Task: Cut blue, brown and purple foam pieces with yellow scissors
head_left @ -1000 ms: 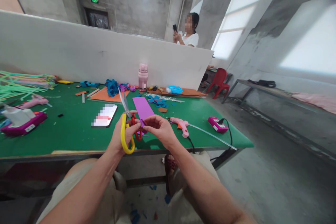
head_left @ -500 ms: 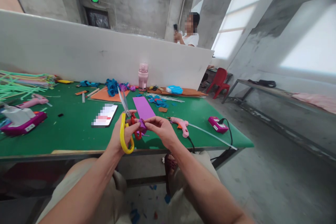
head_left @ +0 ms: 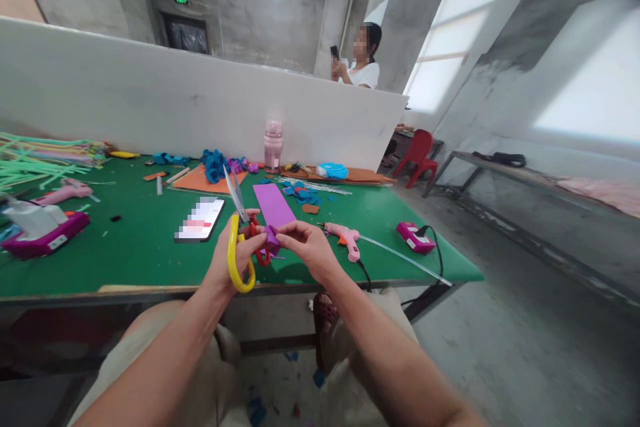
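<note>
Between both hands, over the table's front edge, is a small folded purple piece [head_left: 271, 239], perhaps felt or foam sheet. My left hand [head_left: 234, 247] is closed, its thumb and fingertips pinching the piece's left side. Scissors [head_left: 240, 213] with one yellow and one red handle also hang in that hand, blades slightly apart and pointing up and away. My right hand [head_left: 309, 247] pinches the right side of the same piece between thumb and forefinger. Just beyond lies a flat purple strip [head_left: 273, 203] on the green table [head_left: 145, 263]. A pink glue gun [head_left: 345, 239] rests right of my right hand.
A phone [head_left: 201, 221] lies to the left. Further back are blue scraps [head_left: 303, 193], an orange sheet [head_left: 193, 181] and a pink bottle [head_left: 273, 145] before a white partition [head_left: 150, 93]. A magenta power socket [head_left: 415, 237] stands right; a person [head_left: 364, 70] is behind the partition.
Both hands stay almost in place, still pinching the purple piece, which has shifted or opened very slightly between the fingertips. The scissors remain in my left hand.
</note>
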A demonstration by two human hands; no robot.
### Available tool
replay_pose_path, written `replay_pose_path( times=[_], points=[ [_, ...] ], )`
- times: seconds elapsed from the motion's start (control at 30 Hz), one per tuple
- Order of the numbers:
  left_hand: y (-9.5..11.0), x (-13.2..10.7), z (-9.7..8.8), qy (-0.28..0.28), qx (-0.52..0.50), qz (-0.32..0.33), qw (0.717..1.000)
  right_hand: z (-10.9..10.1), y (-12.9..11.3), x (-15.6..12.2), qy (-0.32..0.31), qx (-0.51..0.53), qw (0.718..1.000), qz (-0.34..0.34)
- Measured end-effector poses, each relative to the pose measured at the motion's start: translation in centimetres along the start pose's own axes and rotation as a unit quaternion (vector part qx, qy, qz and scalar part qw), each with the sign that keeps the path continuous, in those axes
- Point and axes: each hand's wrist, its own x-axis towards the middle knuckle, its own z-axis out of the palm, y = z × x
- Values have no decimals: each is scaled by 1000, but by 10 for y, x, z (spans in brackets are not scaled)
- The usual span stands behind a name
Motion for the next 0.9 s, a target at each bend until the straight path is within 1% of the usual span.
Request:
replay_pose_path(
  times=[0.07, 0.17, 0.33, 0.43, 0.5, 0.7, 0.8, 0.87, 0.9],
  points=[
    [1, 0, 1, 9, -1, -3, 1000, 1, -1, 0, 5, 15, 1000, 13],
    [0, 1, 1, 5, -2, 0, 1000, 2, -4, 0, 7, 28, 999, 27],
    [-3, 2, -2, 0, 3, 5, 1000, 2, -4, -1, 5, 36, 999, 28],
    [-3, 2, -2, 3, -4, 9, 1000, 1, -3, -1, -10, 36, 999, 12],
    [-2, 2, -1, 7, -8, 10, 1000, 1, -2, -1, -7, 30, 1000, 2],
    [-1, 0, -1, -17, 16, 6, 1000, 4, 1, 0, 24, 8, 1000, 1],
    [-6, 0, -4, -27, 24, 12, 999, 6, 6, 1, 28, -3, 999, -20],
    [-10, 2, -4, -22, 12, 12, 1000, 8, 11, 1, 36, -29, 998, -41],
    [-11, 4, -3, -13, -3, 8, 1000, 9, 12, 3, 51, -48, 996, -50]
  ],
)
